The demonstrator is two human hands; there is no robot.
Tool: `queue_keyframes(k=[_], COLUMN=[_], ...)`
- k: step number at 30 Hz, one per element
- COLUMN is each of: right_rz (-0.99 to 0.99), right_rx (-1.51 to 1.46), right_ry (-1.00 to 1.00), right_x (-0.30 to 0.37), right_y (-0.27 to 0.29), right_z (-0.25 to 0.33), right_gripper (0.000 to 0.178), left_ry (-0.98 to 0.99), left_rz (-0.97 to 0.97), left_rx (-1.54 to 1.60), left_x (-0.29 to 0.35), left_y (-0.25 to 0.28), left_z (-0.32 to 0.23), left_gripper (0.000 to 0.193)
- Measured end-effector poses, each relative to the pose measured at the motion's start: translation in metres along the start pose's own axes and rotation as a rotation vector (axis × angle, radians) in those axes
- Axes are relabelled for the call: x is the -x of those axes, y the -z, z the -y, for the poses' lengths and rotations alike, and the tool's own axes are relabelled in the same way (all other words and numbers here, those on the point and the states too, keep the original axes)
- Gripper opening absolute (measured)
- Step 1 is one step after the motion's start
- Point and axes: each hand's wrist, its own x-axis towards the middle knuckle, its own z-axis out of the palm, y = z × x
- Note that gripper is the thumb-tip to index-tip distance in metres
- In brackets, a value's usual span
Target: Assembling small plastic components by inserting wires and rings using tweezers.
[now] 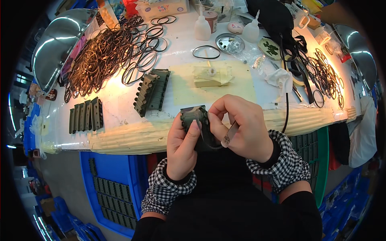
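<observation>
Just past the table's front edge, my left hand (180, 146) is closed around a green-brown camouflage model tank hull (194, 109) with small wheels along its side. A thin dark rubber track loop (207, 141) hangs down from the hull, and my left thumb presses near it. My right hand (247, 126) pinches at the hull's right side, where its fingertips hide the track. Tucked in that same hand is a flat metal tool, seemingly tweezers (232, 131). More wheeled hulls (152, 91) stand together on the table, left of my hands.
A big heap of track loops (100, 56) covers the back left; a smaller heap (325, 76) lies right. Several green parts (86, 115) stand at left. A taped block (211, 78), white squeeze bottle (202, 29) and metal dish (230, 43) lie ahead. Below is a blue tray (86, 164).
</observation>
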Motion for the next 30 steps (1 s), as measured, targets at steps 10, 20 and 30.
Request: queue_keyframes(k=[10, 20, 30], right_rz=[-0.006, -0.091, 0.046], right_rx=[0.028, -0.096, -0.302], right_ry=[-0.002, -0.055, -0.208], right_x=[0.007, 0.007, 0.007], right_y=[-0.004, -0.008, 0.005], right_z=[-0.001, -0.003, 0.013], right_gripper=[0.007, 0.007, 0.009], left_ry=[0.011, -0.058, -0.728], left_rz=[-0.038, -0.026, -0.032], left_rx=[0.054, 0.012, -0.993], left_x=[-0.004, -0.003, -0.013], left_y=[0.006, -0.001, 0.000], left_z=[0.001, -0.003, -0.010], left_gripper=[0.027, 0.022, 0.031])
